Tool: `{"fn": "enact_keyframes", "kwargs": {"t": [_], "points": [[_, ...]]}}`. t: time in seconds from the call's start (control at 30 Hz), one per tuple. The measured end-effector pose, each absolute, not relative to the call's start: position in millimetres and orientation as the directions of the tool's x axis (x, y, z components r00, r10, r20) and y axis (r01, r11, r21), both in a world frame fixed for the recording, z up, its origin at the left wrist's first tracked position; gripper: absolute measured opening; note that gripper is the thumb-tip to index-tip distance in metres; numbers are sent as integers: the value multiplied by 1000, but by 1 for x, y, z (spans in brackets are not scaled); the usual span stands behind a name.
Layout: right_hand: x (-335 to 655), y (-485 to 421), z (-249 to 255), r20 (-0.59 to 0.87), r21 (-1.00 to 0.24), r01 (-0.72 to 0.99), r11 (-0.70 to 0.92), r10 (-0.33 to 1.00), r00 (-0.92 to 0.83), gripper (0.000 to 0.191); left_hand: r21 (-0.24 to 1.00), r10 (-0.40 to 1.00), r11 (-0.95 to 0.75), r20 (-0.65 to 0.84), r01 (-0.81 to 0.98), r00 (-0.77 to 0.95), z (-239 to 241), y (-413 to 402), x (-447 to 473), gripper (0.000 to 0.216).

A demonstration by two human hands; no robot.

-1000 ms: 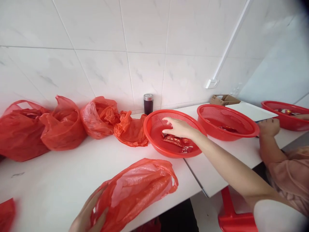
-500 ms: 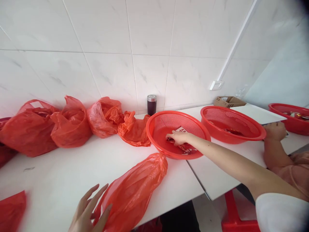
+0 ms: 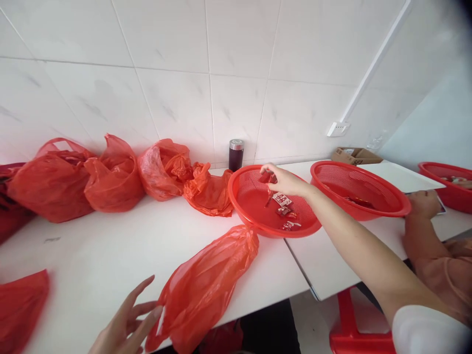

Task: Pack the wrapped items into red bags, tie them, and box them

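Note:
My right hand is raised above the near red mesh basket, fingers pinched on small red-and-white packets that hang from them. A few more packets lie on the basket's floor. My left hand hovers at the bottom edge with fingers spread, holding nothing, just touching the near end of a limp red plastic bag lying on the white table.
Several filled red plastic bags line the tiled wall. A dark flask stands behind the basket. A second red basket and a third red basket sit to the right, a cardboard box behind. Another person's hand rests there. Red stool below.
My right hand lifted out of the basket with packets pinched in it. My left hand let go of the red bag and opened; the bag now lies flat and collapsed.

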State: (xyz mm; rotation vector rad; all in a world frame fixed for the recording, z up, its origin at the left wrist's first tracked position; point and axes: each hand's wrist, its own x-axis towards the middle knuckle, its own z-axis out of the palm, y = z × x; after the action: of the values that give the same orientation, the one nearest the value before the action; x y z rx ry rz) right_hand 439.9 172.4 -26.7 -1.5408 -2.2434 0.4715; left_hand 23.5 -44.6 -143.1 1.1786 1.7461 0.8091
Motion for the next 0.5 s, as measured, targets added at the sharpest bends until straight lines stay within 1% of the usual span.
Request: {"fn": "enact_keyframes", "kwargs": {"t": [0.07,0.13,0.17,0.2,0.23,0.27,0.3,0.33,0.4,0.47,0.5], "points": [[412,149,-12,336,-549,686,477,878,-341,42,886,943,332,-306,324,-132,-144,-37,32,70],[376,120,-6,498,-588,549,594,801,-333,43,929,955,296,-290,223,-62,-144,-29,44,65],[358,105,-7,556,-582,502,640,764,-328,44,947,961,278,-275,163,-39,-143,-26,50,61],[340,89,-12,583,-556,485,675,733,-351,42,961,965,262,-259,92,-35,-142,-24,57,57],[323,75,-20,581,-499,490,715,696,-422,37,969,968,247,-247,4,-49,-140,-22,63,55],[310,62,-30,534,-418,496,761,648,-543,33,966,967,236,-244,-103,-74,-138,-21,68,53],[300,51,-43,458,-341,490,802,598,-658,32,950,962,224,-251,-219,-104,-134,-20,72,54],[293,42,-57,371,-290,473,832,553,-746,33,920,956,206,-262,-334,-132,-131,-20,74,55],[290,32,-84,223,-259,445,857,502,-836,36,845,945,152,-276,-512,-174,-123,-20,75,59],[295,32,-107,111,-278,487,828,531,-840,43,791,947,111,-268,-601,-179,-113,-21,73,61],[300,35,-114,67,-289,527,799,566,-822,51,780,951,100,-258,-618,-171,-108,-22,72,62]]}}
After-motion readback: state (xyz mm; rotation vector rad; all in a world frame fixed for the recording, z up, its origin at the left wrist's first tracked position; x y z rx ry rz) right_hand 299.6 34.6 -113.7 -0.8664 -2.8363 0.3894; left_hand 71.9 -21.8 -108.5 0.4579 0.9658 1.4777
